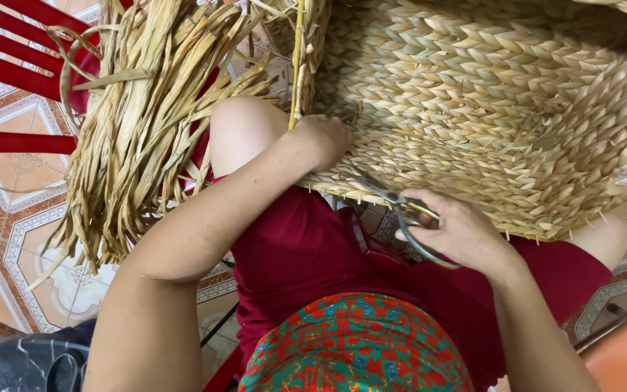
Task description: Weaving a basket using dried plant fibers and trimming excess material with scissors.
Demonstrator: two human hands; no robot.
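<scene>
A big woven straw basket [502, 109] rests on the person's lap, over the dark red shorts [306, 254]. The left hand [324, 138] presses on the basket's edge, its grip closed on the weave. The right hand [455, 232] holds metal scissors [393, 203] tight, with the blades at the basket's lower rim. Loose dry straw strips [136, 123] hang beside a red chair [16, 80].
</scene>
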